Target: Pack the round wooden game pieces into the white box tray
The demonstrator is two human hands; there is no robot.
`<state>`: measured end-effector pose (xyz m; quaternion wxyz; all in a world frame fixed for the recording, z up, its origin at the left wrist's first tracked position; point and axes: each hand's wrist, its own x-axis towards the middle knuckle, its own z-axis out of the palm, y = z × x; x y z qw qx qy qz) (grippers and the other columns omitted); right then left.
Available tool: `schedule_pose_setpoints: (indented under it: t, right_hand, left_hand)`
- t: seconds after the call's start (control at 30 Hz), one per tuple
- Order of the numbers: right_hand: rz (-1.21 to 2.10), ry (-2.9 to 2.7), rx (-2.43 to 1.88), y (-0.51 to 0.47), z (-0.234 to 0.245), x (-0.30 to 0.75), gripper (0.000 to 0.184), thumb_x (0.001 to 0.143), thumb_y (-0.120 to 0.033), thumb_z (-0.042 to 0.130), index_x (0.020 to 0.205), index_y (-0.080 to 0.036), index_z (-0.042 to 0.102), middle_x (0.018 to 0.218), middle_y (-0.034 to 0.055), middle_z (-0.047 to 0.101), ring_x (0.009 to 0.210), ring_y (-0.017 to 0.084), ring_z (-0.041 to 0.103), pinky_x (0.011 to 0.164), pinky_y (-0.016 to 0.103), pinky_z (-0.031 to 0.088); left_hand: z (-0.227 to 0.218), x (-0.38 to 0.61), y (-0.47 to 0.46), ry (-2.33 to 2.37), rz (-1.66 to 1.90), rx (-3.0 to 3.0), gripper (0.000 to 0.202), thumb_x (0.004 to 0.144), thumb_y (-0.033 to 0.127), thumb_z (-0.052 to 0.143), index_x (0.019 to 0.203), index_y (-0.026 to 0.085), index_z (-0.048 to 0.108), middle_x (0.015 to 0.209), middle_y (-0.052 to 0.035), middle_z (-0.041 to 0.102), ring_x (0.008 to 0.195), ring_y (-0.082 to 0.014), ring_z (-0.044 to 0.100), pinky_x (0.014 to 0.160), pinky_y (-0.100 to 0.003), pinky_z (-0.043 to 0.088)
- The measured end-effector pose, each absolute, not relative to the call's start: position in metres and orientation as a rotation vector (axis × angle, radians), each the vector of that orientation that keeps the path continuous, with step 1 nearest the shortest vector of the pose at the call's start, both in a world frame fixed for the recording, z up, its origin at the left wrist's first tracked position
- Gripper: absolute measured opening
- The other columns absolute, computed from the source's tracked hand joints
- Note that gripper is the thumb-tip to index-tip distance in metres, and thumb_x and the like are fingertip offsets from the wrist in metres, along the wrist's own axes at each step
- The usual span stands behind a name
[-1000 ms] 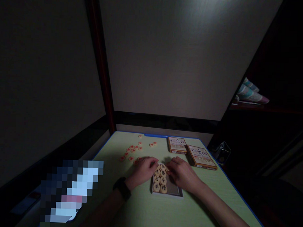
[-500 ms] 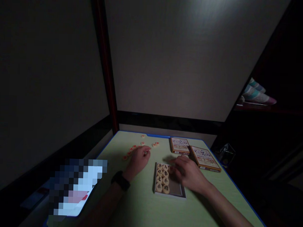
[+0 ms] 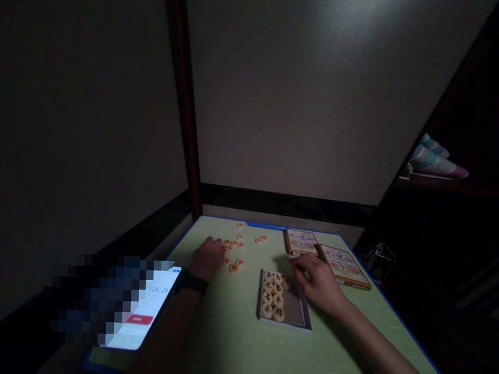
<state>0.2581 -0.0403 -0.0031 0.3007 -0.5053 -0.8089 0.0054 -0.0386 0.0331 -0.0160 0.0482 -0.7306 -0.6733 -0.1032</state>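
Left hand [image 3: 209,259]: by red pieces [image 3: 233,268], can't tell its grip
Right hand [image 3: 318,279]: fingers apart, near tray [image 3: 293,312]
Tray: pinch rims, lay 'em flat

A dark wristband [image 3: 193,284] circles the left wrist [image 3: 201,271].

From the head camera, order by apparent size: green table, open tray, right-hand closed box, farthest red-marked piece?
1. Green table
2. Open tray
3. Right-hand closed box
4. Farthest red-marked piece
The tray is nearer the camera than the box, so their real sizes are unsure.
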Motion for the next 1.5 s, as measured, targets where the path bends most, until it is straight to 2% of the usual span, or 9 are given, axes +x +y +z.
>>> schedule_pose_setpoints:
  t: [0.2,0.33,0.47,0.67,0.83,1.07,1.23,1.33,1.5]
  right_hand:
    - [0.098,-2.269,-1.352,-0.007,0.013,0.227,0.029,0.082,-0.01,0.05,0.097,-0.017,0.074,0.095,0.0081,0.076,0.088,0.021,0.068,0.08,0.029,0.049]
    - [0.155,-2.366,-1.384,0.028,0.027,0.199,0.035,0.081,-0.007,0.05,0.102,-0.018,0.075,0.108,0.008,0.076,0.095,0.019,0.068,0.082,0.025,0.046]
    - [0.134,-2.473,-1.525,0.065,0.035,0.181,0.034,0.077,-0.005,0.053,0.097,-0.018,0.076,0.096,0.0078,0.077,0.086,0.02,0.069,0.072,0.023,0.043]
    - [0.167,-2.573,-1.515,0.107,0.023,0.156,0.044,0.077,-0.004,0.056,0.112,-0.022,0.074,0.097,0.0043,0.077,0.09,0.018,0.07,0.073,0.021,0.044]
    - [0.151,-2.642,-1.517,0.117,0.011,0.134,0.025,0.085,-0.018,0.058,0.103,-0.021,0.075,0.104,0.007,0.076,0.096,0.02,0.069,0.074,0.022,0.044]
    - [0.084,-2.685,-1.563,0.122,0.006,0.125,0.021,0.085,-0.014,0.054,0.091,-0.018,0.074,0.103,0.0116,0.075,0.095,0.022,0.069,0.074,0.024,0.043]
    - [0.04,-2.654,-1.516,0.119,0.002,0.128,0.024,0.087,-0.011,0.051,0.103,-0.011,0.069,0.108,0.0186,0.071,0.094,0.024,0.068,0.074,0.025,0.043]
    - [0.037,-2.618,-1.439,0.11,0.003,0.135,0.028,0.091,-0.011,0.047,0.114,-0.011,0.063,0.112,0.0182,0.068,0.095,0.022,0.067,0.077,0.025,0.043]
    - [0.153,-2.517,-1.225,0.088,0.011,0.152,0.032,0.091,-0.01,0.047,0.123,-0.013,0.052,0.108,0.0137,0.067,0.089,0.018,0.065,0.078,0.025,0.045]
  left_hand:
    - [-0.027,-0.036,0.039,-1.86,-0.472,-2.439,0.027,0.096,0.018,0.041,0.105,0.012,0.066,0.1,-0.0149,0.065,0.092,-0.0219,0.062,0.086,-0.033,0.046]
    - [-0.026,-0.03,0.038,-1.89,-0.496,-2.483,0.027,0.096,0.019,0.042,0.103,0.013,0.067,0.099,-0.0132,0.066,0.097,-0.0221,0.062,0.089,-0.031,0.045]
    - [-0.02,-0.028,0.039,-1.972,-0.501,-2.481,0.029,0.097,0.019,0.041,0.106,0.013,0.067,0.103,-0.0127,0.068,0.101,-0.021,0.063,0.091,-0.029,0.044]
    - [-0.009,-0.034,0.042,-2.118,-0.379,-2.44,0.033,0.092,0.006,0.036,0.1,0.009,0.068,0.098,-0.0158,0.071,0.097,-0.0213,0.067,0.086,-0.029,0.046]
    - [-0.003,-0.034,0.037,-2.194,-0.356,-2.363,0.036,0.089,0.001,0.036,0.105,0.008,0.067,0.1,-0.0178,0.071,0.098,-0.0223,0.068,0.082,-0.029,0.047]
    - [0.003,-0.03,0.029,-2.175,-0.329,-2.303,0.034,0.094,0.01,0.034,0.103,0.011,0.068,0.099,-0.0175,0.068,0.093,-0.0239,0.068,0.074,-0.029,0.049]
    - [0.007,-0.023,0.023,-2.105,-0.361,-2.327,0.031,0.095,0.013,0.037,0.102,0.013,0.067,0.103,-0.014,0.066,0.093,-0.0223,0.068,0.078,-0.029,0.049]
    - [0.01,-0.017,0.019,-2.093,-0.404,-2.344,0.029,0.096,0.015,0.038,0.104,0.013,0.066,0.105,-0.0136,0.066,0.093,-0.0216,0.068,0.079,-0.029,0.049]
    - [0.006,-0.005,0.023,-2.109,-0.922,-2.425,0.025,0.097,0.018,0.042,0.108,0.015,0.065,0.103,-0.0116,0.07,0.097,-0.0196,0.067,0.086,-0.028,0.049]
